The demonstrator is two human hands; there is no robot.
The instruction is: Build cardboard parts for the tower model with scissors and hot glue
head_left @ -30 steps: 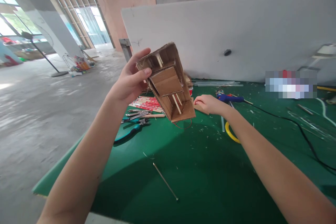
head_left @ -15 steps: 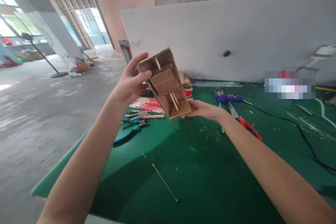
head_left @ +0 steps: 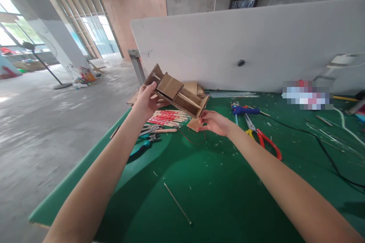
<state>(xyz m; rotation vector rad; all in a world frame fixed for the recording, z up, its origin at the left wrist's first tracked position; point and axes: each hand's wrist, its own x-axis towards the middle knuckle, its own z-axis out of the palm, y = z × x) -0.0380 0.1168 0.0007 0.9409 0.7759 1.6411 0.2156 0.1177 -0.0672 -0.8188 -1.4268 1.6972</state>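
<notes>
A narrow open cardboard box (head_left: pixel 186 98) is tilted in the air above the table, divided into compartments, with thin wooden sticks inside and a flat panel across its middle. My left hand (head_left: pixel 148 100) is closed around its left end, thumb on the near edge. At the lower right corner, the fingers of my right hand (head_left: pixel 215 122) are curled against the box. Just below those fingers is a small cardboard piece (head_left: pixel 194 124). Red-and-white wrapped wooden sticks (head_left: pixel 168 117) lie behind and under the box, beside teal-handled cutters (head_left: pixel 142 147).
On the green table (head_left: pixel 228 197) to the right lie a blue glue gun (head_left: pixel 245 110) with a black cord and red-handled scissors (head_left: pixel 265 140). A thin metal rod (head_left: pixel 178 204) lies in front. A white panel (head_left: pixel 199 49) stands along the back.
The box has turned from steeply slanted, openings facing me, to a flatter tilt with its near side wall showing. My right hand's fingers remain at its lower right corner.
</notes>
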